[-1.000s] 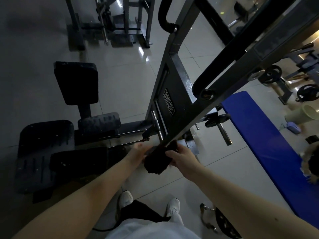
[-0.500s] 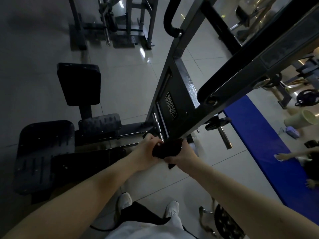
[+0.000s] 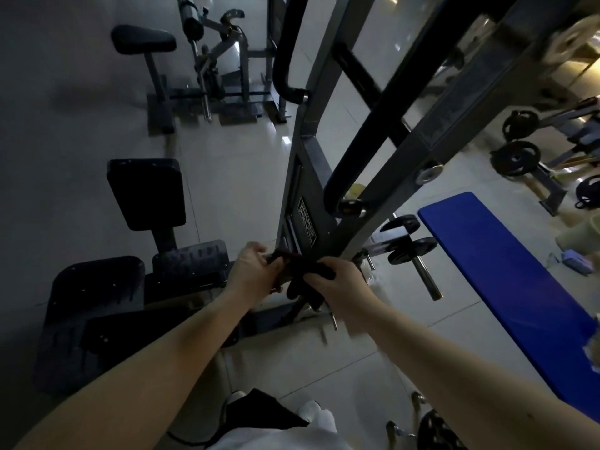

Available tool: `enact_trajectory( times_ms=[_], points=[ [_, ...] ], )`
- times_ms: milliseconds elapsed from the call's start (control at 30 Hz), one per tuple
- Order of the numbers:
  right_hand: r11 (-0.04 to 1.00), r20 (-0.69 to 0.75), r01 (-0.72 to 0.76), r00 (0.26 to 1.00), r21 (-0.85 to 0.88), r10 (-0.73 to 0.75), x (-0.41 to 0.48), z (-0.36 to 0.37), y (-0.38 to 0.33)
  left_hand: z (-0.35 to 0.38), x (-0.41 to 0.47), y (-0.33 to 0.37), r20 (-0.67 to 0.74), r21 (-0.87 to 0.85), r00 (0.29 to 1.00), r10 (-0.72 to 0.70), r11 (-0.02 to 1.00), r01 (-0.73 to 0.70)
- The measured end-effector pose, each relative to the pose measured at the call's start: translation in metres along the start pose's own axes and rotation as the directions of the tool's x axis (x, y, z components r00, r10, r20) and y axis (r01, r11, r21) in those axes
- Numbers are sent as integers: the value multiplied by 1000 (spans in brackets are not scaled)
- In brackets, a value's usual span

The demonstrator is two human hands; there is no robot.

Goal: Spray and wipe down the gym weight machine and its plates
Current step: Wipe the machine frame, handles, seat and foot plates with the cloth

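Presently the left hand (image 3: 255, 274) curls on one end of the dark cloth (image 3: 300, 271), held against the machine's upright post (image 3: 302, 177); the right hand (image 3: 339, 280) grips the other end. Wiping seems underway; next, I'd judge, draw the cloth along the post, then reach the plates (image 3: 412, 251).

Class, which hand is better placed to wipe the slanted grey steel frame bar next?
Right hand, probably: it grips the dark cloth just beneath the slanted grey steel bar; left hand only pinches its edge.
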State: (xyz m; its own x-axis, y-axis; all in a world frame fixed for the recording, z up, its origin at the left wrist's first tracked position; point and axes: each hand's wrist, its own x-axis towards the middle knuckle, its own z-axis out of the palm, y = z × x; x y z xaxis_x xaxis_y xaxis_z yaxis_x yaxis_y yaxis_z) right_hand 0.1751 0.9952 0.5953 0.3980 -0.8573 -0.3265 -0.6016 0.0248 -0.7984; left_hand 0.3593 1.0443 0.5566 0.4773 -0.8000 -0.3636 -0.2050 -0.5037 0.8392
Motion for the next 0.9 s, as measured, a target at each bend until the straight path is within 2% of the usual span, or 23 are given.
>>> enact_trajectory(
  times_ms=[33,67,100,167,333,400,467,567,633,733,767,833,900],
  points=[
    [1000,-5,18,1000,21,-18,1,-3,0,5,-1,5,74,-213,988,-137,966,150],
    [998,5,39,999,39,-39,1,-7,-2,9,-3,11,181,-384,955,-233,878,287],
    [997,11,58,998,44,-58,3,-10,-3,11,-6,16,270,-462,923,-273,804,373],
    [994,30,105,994,22,-106,6,-13,-6,14,-8,20,320,-492,912,-258,777,392],
    [994,54,108,993,8,-108,6,-19,-9,21,0,24,139,-559,981,-136,807,191],
    [997,9,82,997,13,-82,5,-20,-11,22,12,27,97,-587,991,-89,799,130],
    [999,-128,49,991,13,-47,2,-20,-16,22,24,33,71,-560,997,2,827,39],
    [986,-391,21,919,167,47,-9,-23,-28,18,45,51,10,-350,971,238,911,-219],
    [973,-523,61,849,224,68,-17,-25,-39,15,63,63,-17,-233,925,378,899,-372],
    [970,-662,133,749,202,35,-20,-16,-52,21,96,79,69,-73,837,542,840,-538],
    [974,-694,151,720,169,9,-19,-11,-55,27,107,83,118,-29,775,620,783,-622],
    [980,-722,173,690,100,-48,-15,-1,-60,40,118,90,270,5,606,748,628,-778],
    [985,-727,166,682,45,-82,-8,8,-64,50,125,92,422,52,457,783,482,-875]
  ],
)
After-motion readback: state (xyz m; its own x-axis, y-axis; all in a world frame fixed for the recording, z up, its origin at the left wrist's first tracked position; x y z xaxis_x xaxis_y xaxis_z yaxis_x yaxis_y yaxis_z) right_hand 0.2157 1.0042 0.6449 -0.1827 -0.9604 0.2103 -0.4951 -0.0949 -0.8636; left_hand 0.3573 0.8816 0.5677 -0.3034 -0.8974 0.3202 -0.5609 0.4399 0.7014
